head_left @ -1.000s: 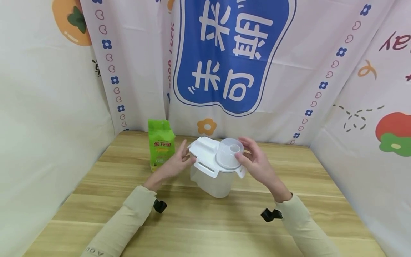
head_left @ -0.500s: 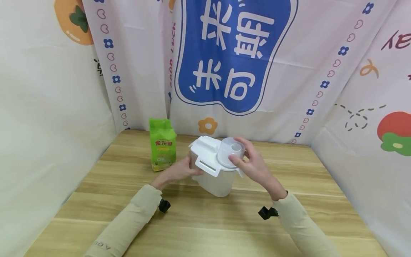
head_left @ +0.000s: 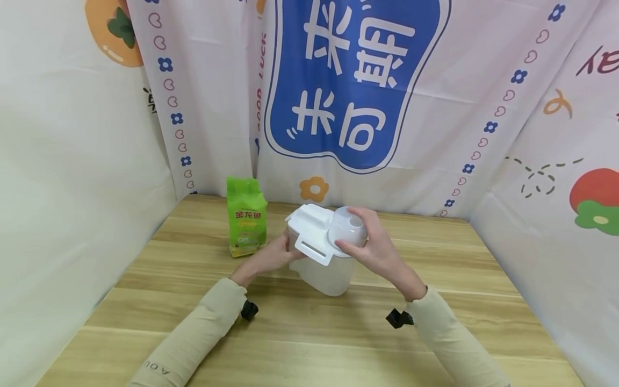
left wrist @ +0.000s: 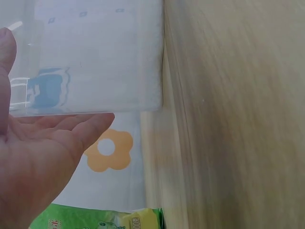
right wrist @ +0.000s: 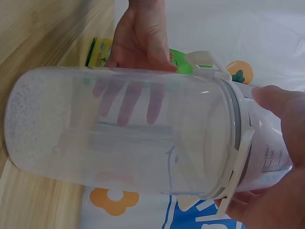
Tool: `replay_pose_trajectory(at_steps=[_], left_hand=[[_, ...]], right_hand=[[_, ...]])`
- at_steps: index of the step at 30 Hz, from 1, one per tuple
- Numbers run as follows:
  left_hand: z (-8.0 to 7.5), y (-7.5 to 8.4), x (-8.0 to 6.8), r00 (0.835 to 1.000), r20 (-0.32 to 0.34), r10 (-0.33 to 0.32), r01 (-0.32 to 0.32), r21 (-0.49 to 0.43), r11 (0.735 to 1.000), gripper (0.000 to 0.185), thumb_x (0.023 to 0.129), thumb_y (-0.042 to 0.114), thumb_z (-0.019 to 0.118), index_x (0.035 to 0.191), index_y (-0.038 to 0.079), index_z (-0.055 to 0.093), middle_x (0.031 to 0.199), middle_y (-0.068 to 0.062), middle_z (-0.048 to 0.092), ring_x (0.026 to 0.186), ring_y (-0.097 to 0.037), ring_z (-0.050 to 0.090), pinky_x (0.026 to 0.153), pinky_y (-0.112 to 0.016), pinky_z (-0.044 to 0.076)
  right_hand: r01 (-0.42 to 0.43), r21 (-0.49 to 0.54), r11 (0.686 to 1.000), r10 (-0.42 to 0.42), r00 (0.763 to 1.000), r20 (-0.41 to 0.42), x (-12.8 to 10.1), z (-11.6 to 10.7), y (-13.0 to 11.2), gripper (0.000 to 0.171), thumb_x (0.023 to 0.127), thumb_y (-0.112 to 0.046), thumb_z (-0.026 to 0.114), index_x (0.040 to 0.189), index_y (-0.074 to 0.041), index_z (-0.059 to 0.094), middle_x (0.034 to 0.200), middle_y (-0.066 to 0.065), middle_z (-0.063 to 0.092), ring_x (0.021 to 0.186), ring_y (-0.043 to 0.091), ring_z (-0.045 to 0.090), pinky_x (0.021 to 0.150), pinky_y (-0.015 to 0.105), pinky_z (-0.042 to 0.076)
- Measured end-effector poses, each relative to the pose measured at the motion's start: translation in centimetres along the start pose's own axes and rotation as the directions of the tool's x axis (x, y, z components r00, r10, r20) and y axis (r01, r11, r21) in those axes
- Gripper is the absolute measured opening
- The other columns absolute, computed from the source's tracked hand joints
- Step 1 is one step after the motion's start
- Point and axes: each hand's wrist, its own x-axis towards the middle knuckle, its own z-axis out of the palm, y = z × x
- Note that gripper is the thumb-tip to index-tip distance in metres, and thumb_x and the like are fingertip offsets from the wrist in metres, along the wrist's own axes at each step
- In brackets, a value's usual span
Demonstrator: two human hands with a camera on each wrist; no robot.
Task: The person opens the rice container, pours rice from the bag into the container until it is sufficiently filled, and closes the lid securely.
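A tall translucent storage container (head_left: pixel 325 277) stands on the table under a white lid (head_left: pixel 307 221). A slotted white clip flap (head_left: pixel 313 251) sticks outward on its near side. My left hand (head_left: pixel 272 255) holds the container's left end, thumb on the near wall; in the right wrist view its fingers (right wrist: pixel 127 102) show through the clear plastic. My right hand (head_left: pixel 379 248) grips the clear measuring cup (head_left: pixel 342 232) on top of the lid. Measuring marks show on the cup in the right wrist view. The container's base looks whitish and speckled; I cannot tell whether that is contents.
A green bag (head_left: pixel 246 220) with red lettering stands upright left of the container, near the left hand. Wooden tabletop (head_left: pixel 309 344) runs toward the front. A printed white cloth (head_left: pixel 217 107) hangs along the back and sides.
My left hand has closed in from beside the container onto its left end. My right hand has shifted left and turned, its fingers wrapping further over the cup. The green bag stays put.
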Motion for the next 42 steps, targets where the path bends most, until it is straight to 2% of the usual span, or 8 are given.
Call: replay_pose_trajectory(at_steps=[9, 15, 21, 26, 33, 42], left_hand=[[-0.1, 0.1, -0.1, 1.000, -0.007, -0.013, 0.013, 0.012, 1.000, 0.093, 0.093, 0.033, 0.068, 0.158, 0.025, 0.002, 0.164, -0.012, 0.017, 0.147, -0.035, 0.028, 0.115, -0.055, 0.033], [0.1, 0.2, -0.1, 1.000, 0.000, -0.017, 0.017, 0.014, 1.000, 0.091, 0.091, 0.039, 0.068, 0.157, 0.029, 0.007, 0.164, -0.007, 0.019, 0.147, -0.032, 0.029, 0.115, -0.054, 0.033], [-0.1, 0.3, -0.2, 1.000, 0.016, -0.021, 0.021, 0.032, 0.999, 0.088, 0.091, 0.044, 0.067, 0.156, 0.036, 0.008, 0.163, -0.001, 0.020, 0.146, -0.026, 0.031, 0.115, -0.051, 0.035], [-0.3, 0.5, -0.4, 1.000, 0.027, -0.012, 0.010, 0.056, 0.998, 0.087, 0.093, 0.040, 0.066, 0.157, 0.032, 0.007, 0.162, -0.005, 0.024, 0.143, -0.028, 0.037, 0.112, -0.051, 0.040], [-0.3, 0.8, -0.5, 0.999, 0.034, -0.032, 0.029, 0.077, 0.997, 0.087, 0.095, 0.038, 0.065, 0.158, 0.031, 0.005, 0.163, -0.007, 0.022, 0.144, -0.032, 0.036, 0.113, -0.051, 0.039], [-0.4, 0.9, -0.7, 0.998, 0.031, -0.056, 0.053, 0.107, 0.993, 0.086, 0.095, 0.042, 0.063, 0.159, 0.024, 0.008, 0.162, -0.010, 0.026, 0.145, -0.032, 0.034, 0.115, -0.051, 0.035]], right_hand=[[-0.005, -0.008, 1.000, 0.005, 1.000, -0.008, 0.4, -0.1, -0.4, 0.066, 0.078, -0.021, 0.083, 0.134, -0.005, 0.052, 0.132, 0.016, 0.052, 0.117, 0.027, 0.051, 0.087, 0.042, 0.050], [0.031, 0.003, 1.000, -0.031, 0.999, -0.033, 0.7, -0.5, -0.6, 0.062, 0.078, -0.019, 0.083, 0.131, -0.005, 0.054, 0.130, 0.015, 0.055, 0.113, 0.027, 0.054, 0.083, 0.042, 0.053], [0.046, -0.001, 0.999, -0.046, 0.998, -0.043, 1.5, -0.9, -1.3, 0.058, 0.079, -0.021, 0.082, 0.129, -0.006, 0.057, 0.129, 0.014, 0.057, 0.114, 0.027, 0.055, 0.083, 0.043, 0.053], [0.065, 0.007, 0.998, -0.065, 0.996, -0.055, 2.5, -1.1, -1.8, 0.052, 0.080, -0.021, 0.081, 0.125, -0.007, 0.059, 0.127, 0.013, 0.059, 0.113, 0.026, 0.056, 0.082, 0.042, 0.054], [0.039, 0.046, 0.998, -0.034, 0.996, -0.088, 3.0, -1.2, -1.8, 0.049, 0.081, -0.019, 0.080, 0.123, -0.005, 0.061, 0.126, 0.012, 0.061, 0.112, 0.025, 0.057, 0.086, 0.043, 0.055], [-0.023, 0.095, 0.995, 0.036, 0.990, -0.136, 3.0, -1.6, -1.6, 0.045, 0.084, -0.017, 0.077, 0.124, -0.006, 0.060, 0.129, 0.014, 0.059, 0.106, 0.026, 0.057, 0.082, 0.045, 0.056]])
